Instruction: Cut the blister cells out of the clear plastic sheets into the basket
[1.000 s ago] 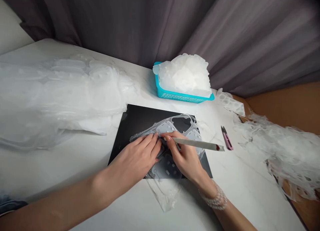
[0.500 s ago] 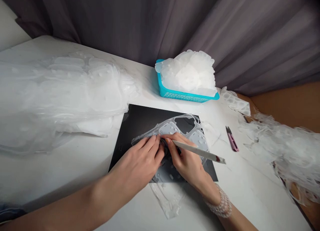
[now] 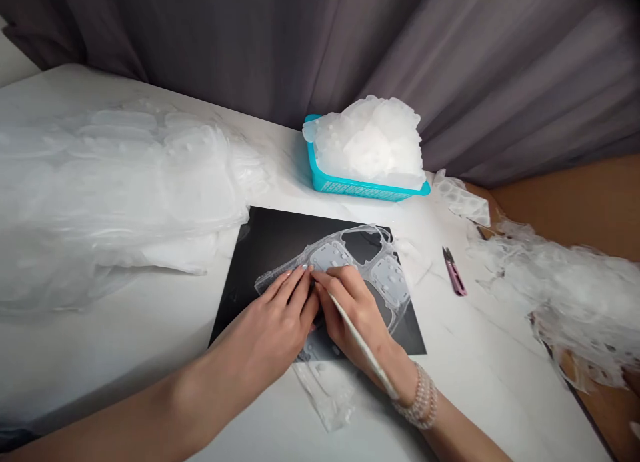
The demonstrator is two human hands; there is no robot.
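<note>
The left hand (image 3: 273, 315) keeps a wide, flat grip, its fingertips pressing on a clear moulded plastic sheet (image 3: 390, 282) lying on a black mat (image 3: 250, 262) on the desk (image 3: 125, 329). Just beside it, the right hand (image 3: 353, 312) holds a slim pale tool (image 3: 361, 347) in a narrow grip. Pink-handled thread snips (image 3: 454, 273) lie right of the mat.

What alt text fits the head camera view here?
Two bare hands work on a clear moulded plastic sheet on a black mat; left hand on it, right hand gripping a slim pale tool. A turquoise basket heaped with clear plastic sits behind.
</note>
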